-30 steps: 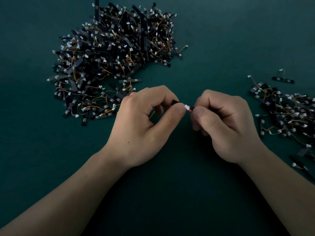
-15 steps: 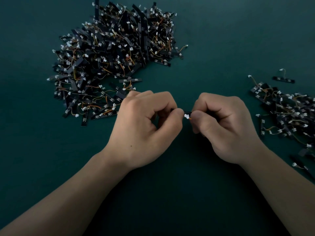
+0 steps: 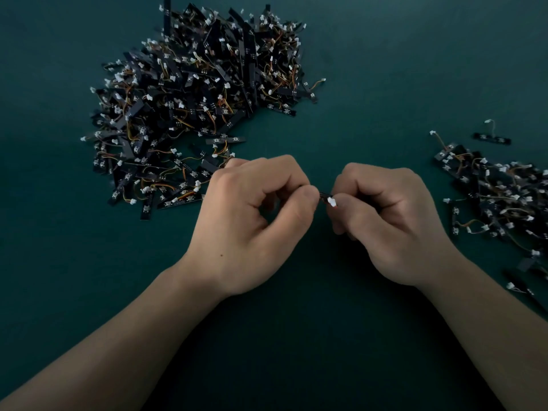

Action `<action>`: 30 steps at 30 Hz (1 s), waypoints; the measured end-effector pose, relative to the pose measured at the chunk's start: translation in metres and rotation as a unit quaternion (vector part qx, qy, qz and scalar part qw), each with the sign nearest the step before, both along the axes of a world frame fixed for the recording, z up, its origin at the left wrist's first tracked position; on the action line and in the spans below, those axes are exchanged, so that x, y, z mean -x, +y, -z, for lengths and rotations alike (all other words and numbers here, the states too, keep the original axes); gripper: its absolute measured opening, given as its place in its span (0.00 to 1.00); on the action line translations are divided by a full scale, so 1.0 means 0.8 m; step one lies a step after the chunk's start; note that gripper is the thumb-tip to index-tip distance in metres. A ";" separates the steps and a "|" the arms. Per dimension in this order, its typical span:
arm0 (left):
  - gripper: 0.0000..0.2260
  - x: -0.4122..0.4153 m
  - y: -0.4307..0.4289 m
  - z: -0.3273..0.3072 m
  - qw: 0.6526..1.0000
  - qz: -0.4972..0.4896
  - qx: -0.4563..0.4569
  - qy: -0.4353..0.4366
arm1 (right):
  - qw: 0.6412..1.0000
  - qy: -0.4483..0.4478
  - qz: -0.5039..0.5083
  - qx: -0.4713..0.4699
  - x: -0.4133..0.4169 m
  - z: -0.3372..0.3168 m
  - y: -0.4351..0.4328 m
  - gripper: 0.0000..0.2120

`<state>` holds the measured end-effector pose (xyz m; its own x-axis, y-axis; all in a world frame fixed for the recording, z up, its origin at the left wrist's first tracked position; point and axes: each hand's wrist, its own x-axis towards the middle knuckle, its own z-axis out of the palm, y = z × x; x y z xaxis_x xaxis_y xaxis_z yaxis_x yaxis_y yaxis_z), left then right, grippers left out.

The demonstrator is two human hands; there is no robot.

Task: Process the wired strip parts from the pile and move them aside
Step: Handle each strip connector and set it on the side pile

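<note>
A big pile [image 3: 195,102] of black strip parts with orange wires and white plugs lies at the upper left on the dark green table. A smaller heap [image 3: 498,200] of the same parts lies at the right. Between them, both hands hold one wired strip part [image 3: 328,199] above the table. My left hand [image 3: 255,221] pinches its dark end between thumb and curled forefinger. My right hand [image 3: 388,221] pinches the end with the white plug, which shows at the thumb tip. Most of the part is hidden by the fingers.
The dark green table [image 3: 296,336] stretches bare in front of my forearms. A single strip [image 3: 492,137] lies apart, above the right heap. A few loose parts [image 3: 525,289] sit at the right edge near my right forearm.
The hands have closed in on each other. The stretch of strip showing between the thumbs has shrunk to a short bit with the white plug. Both piles are unchanged.
</note>
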<state>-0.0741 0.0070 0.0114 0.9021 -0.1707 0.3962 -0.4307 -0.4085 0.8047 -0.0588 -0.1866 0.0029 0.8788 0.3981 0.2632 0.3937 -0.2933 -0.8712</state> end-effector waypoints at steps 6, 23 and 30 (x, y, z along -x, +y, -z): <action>0.12 0.001 0.000 0.001 1.000 -0.005 -0.007 0.000 | 0.999 0.011 -0.023 0.019 0.001 0.001 0.000 0.15; 0.11 -0.001 0.001 0.001 0.998 -0.003 0.040 0.037 | 0.998 0.011 -0.052 0.036 0.000 0.002 -0.003 0.19; 0.11 0.000 0.002 0.004 0.999 0.006 0.031 0.025 | 0.998 -0.035 -0.041 0.017 0.001 0.003 -0.004 0.20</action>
